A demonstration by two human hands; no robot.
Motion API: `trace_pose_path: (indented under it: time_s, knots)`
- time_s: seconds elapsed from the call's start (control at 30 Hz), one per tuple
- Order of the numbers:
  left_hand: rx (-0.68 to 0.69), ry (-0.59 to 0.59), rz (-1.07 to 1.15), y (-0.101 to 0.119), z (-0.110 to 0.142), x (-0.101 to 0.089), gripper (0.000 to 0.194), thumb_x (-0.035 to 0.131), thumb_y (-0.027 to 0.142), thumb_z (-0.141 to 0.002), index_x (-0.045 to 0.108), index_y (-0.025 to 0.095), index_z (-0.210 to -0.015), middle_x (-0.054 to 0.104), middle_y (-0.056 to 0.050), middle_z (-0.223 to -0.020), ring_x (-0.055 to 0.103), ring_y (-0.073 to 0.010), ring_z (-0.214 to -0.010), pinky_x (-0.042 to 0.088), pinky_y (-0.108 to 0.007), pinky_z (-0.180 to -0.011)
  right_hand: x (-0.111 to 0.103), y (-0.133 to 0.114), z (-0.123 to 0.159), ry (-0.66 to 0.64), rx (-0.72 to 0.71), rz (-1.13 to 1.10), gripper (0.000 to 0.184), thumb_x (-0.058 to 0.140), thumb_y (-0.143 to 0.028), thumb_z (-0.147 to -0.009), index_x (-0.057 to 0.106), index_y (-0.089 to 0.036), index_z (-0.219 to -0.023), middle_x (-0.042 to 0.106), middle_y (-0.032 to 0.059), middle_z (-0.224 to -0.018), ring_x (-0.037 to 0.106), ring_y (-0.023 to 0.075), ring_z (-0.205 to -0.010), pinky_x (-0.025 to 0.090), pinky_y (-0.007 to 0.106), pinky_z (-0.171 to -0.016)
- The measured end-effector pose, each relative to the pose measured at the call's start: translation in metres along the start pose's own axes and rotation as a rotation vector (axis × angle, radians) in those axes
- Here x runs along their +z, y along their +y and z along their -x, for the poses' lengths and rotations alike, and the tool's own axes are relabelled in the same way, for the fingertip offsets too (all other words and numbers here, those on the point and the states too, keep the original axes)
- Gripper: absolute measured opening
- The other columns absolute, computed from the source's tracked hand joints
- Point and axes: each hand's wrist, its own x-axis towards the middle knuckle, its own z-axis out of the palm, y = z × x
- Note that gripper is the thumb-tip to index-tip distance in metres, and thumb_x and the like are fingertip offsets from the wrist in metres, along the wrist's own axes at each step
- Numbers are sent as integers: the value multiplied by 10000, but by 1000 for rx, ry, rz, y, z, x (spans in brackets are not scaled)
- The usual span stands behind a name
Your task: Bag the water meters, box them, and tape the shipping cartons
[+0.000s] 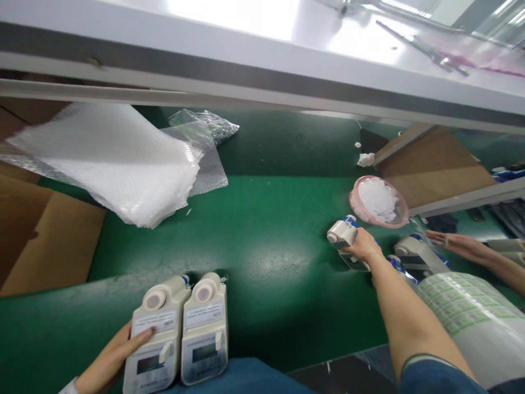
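At the lower left, my left hand (pixel 118 353) grips the side of a cream-coloured water meter (pixel 158 320), its thumb lying across the label. A second water meter (pixel 204 317) lies beside it, face up; both have a small display and a round capped port. My right hand (pixel 363 246) reaches out to the right and is closed round another water meter (pixel 341 232) with a blue end. This one is at the green table (pixel 254 235); whether it touches the surface I cannot tell. The fingers' far side is hidden.
Bubble wrap sheets (pixel 135 164) and a cardboard box (pixel 49 235) are at left. A pink bowl (pixel 356 205) of white pieces stands beyond my right hand. Further right are more meters (pixel 422 254), another person's hand (pixel 459 244) and a label roll (pixel 476 323). A shelf (pixel 246 54) overhangs the back.
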Motion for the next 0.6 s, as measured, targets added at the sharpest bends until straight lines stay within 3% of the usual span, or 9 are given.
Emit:
trace_pose_path:
  time_s: [0.17,0.27,0.37,0.47,0.6]
  knots:
    - [69,-31,26,-3,-2,-2,703,813,396,-587,549,153,-1191,640,-136,-1164,584,-350,-1087,530,-405,-898,3,-32,46,20,-35,36,721,691,-518,-580,473,-88,-1116,519,214,-1098,500,371,-1041,434,441,-840]
    - [120,-83,33,-6,-4,-2,638,783,376,-644,539,147,-1186,627,-151,-1180,572,-344,-1109,503,-432,-931,-1,-58,85,-52,-95,-107,718,711,-498,-564,495,-95,-1118,550,202,-1078,510,371,-1035,436,455,-850]
    - [167,-99,19,-7,-3,-1,615,761,366,-674,522,134,-1191,626,-161,-1175,580,-345,-1095,473,-460,-959,-11,-89,126,-305,-148,-617,599,727,-464,-574,546,-140,-1043,613,162,-1054,567,330,-1000,447,428,-872]
    - [212,-119,11,-7,-1,0,609,746,367,-689,509,118,-1192,601,-176,-1208,579,-351,-1092,464,-473,-957,-15,-126,166,-617,-85,-1160,525,725,-448,-614,560,-186,-1038,647,111,-1069,614,284,-957,488,384,-802]
    - [271,-135,-11,-8,1,0,590,733,369,-702,509,119,-1186,604,-172,-1205,585,-334,-1087,475,-438,-934,-7,-185,207,-835,-109,-1442,496,746,-416,-623,584,-172,-1023,670,99,-1033,627,274,-931,487,388,-785]
